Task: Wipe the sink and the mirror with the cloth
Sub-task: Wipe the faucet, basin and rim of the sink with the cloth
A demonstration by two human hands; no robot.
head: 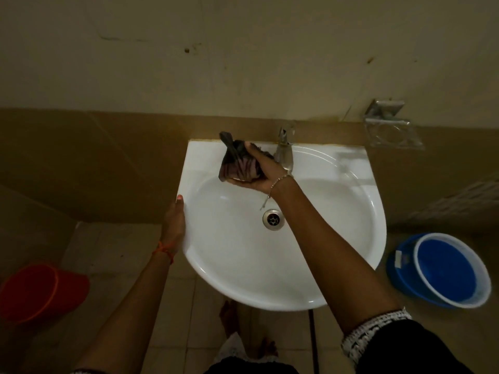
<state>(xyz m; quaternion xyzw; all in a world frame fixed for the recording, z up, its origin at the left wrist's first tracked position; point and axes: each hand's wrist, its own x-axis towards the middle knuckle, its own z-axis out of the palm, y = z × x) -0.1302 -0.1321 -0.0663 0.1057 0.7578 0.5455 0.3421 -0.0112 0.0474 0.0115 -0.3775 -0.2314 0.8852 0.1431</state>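
Note:
A white wall-mounted sink [337, 255] fills the middle of the view, with a metal drain [273, 218] in its bowl. My right hand [263, 172] is closed around a bunched dark purple cloth [239, 164], held against the back left part of the sink, just left of the metal tap [284, 151]. My left hand [175, 220] grips the sink's left rim, thumb on top. No mirror is in view.
A metal soap holder [391, 130] is fixed to the wall right of the tap. A blue basin [445, 271] sits on the floor at the right, a red bucket [40, 290] at the left. My bare feet [243, 333] stand on the tiled floor under the sink.

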